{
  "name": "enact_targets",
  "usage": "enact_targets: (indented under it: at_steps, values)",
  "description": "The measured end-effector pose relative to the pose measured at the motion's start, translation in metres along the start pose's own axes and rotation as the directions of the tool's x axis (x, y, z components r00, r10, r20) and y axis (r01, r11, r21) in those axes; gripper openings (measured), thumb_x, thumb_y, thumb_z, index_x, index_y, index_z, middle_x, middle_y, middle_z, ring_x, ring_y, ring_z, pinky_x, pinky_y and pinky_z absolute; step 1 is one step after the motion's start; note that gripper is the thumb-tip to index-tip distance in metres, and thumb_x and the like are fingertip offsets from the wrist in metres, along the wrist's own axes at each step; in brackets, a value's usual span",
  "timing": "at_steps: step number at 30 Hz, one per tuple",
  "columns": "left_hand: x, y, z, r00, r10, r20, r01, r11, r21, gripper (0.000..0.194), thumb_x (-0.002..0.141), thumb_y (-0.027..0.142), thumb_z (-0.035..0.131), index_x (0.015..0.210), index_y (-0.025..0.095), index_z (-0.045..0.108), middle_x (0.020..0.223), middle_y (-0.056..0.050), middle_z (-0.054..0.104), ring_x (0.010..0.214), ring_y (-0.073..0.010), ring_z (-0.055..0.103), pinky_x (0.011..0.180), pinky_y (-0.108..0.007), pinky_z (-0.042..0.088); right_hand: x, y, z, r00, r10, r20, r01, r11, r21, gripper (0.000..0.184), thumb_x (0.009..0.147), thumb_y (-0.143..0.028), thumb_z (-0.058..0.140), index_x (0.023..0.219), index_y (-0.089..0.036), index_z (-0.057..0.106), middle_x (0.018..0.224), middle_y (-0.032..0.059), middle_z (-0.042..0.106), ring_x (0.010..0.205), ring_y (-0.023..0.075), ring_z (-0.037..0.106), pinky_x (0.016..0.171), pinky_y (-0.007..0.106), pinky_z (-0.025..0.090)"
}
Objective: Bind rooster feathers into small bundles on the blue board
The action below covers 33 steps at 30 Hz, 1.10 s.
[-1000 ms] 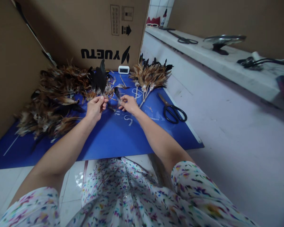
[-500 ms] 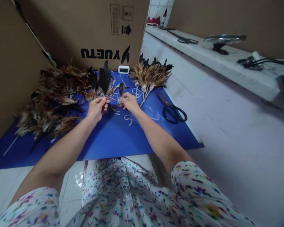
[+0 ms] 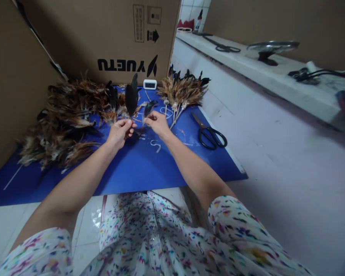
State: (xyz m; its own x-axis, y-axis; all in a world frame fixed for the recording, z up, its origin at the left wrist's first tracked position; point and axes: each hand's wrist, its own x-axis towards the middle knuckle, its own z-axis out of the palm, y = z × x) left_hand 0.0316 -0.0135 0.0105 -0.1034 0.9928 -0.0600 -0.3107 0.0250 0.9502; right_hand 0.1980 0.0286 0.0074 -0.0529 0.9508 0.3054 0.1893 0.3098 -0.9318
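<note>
Between thumb and fingers, my left hand [image 3: 120, 132] pinches the base of a large black feather [image 3: 131, 97], which stands upright. Close on its right, my right hand [image 3: 157, 123] is closed on a smaller dark feather [image 3: 149, 108] whose tip curves to the right. The two hands are apart, above the blue table [image 3: 126, 168]. Left of my hands lies a big heap of brown and black feathers [image 3: 74, 97]. Behind my right hand rests a bundle of tan and black feathers on sticks [image 3: 184, 92].
Black-handled scissors [image 3: 211, 136] lie right of my hands. A small white digital clock [image 3: 150, 84] stands against a cardboard box [image 3: 74, 38]. Clear strips [image 3: 155, 145] lie on the table. A ledge [image 3: 258, 73] on the right carries another pair of scissors [image 3: 225, 48] and a glass-topped stand [image 3: 271, 49].
My left hand has shifted slightly right with the large feather. The smaller feather in my right hand has turned, its tip swinging from left to right.
</note>
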Motion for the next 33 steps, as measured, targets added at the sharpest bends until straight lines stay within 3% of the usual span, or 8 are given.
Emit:
enact_targets:
  at_steps: [7, 12, 20, 33]
  values:
    - [-0.001, -0.002, 0.002, 1.0, -0.004, 0.014, 0.004, 0.999, 0.044, 0.014, 0.076, 0.022, 0.078, 0.075, 0.012, 0.068, 0.064, -0.001, 0.066, 0.046, -0.005, 0.051, 0.041, -0.015, 0.037, -0.003, -0.01, 0.0, 0.998, 0.054, -0.012, -0.05, 0.977, 0.205, 0.016, 0.068, -0.022, 0.072, 0.066, -0.019, 0.057, 0.059, -0.006, 0.053, 0.058, 0.0084, 0.044, 0.06, 0.025, 0.039]
    - [-0.003, -0.002, 0.003, 0.999, -0.014, 0.034, 0.012, 0.998, 0.069, 0.017, 0.074, 0.023, 0.08, 0.075, 0.012, 0.068, 0.063, -0.001, 0.066, 0.046, -0.0056, 0.051, 0.04, -0.016, 0.037, -0.004, -0.015, 0.001, 0.99, 0.138, 0.003, -0.132, 0.945, 0.301, 0.013, 0.069, -0.02, 0.072, 0.068, -0.018, 0.06, 0.063, -0.0022, 0.062, 0.061, 0.0098, 0.054, 0.063, 0.024, 0.045]
    - [-0.003, -0.005, 0.003, 0.998, 0.04, 0.043, -0.044, 0.994, 0.096, 0.018, 0.071, 0.025, 0.081, 0.073, 0.013, 0.067, 0.062, -0.001, 0.067, 0.046, -0.0064, 0.052, 0.041, -0.017, 0.038, -0.007, -0.02, 0.003, 0.982, 0.186, 0.044, -0.191, 0.938, 0.289, 0.014, 0.069, -0.018, 0.073, 0.064, -0.017, 0.06, 0.056, -0.0042, 0.059, 0.053, 0.008, 0.049, 0.055, 0.023, 0.037]
    - [-0.003, -0.008, 0.004, 0.99, 0.136, 0.047, -0.143, 0.971, 0.19, 0.028, 0.068, 0.035, 0.083, 0.072, 0.013, 0.067, 0.067, -0.004, 0.07, 0.046, -0.0069, 0.054, 0.042, -0.018, 0.042, -0.012, -0.025, 0.006, 0.981, 0.184, 0.069, -0.195, 0.952, 0.237, 0.013, 0.067, -0.014, 0.069, 0.062, -0.017, 0.058, 0.054, -0.0048, 0.058, 0.054, 0.0086, 0.054, 0.058, 0.024, 0.043]
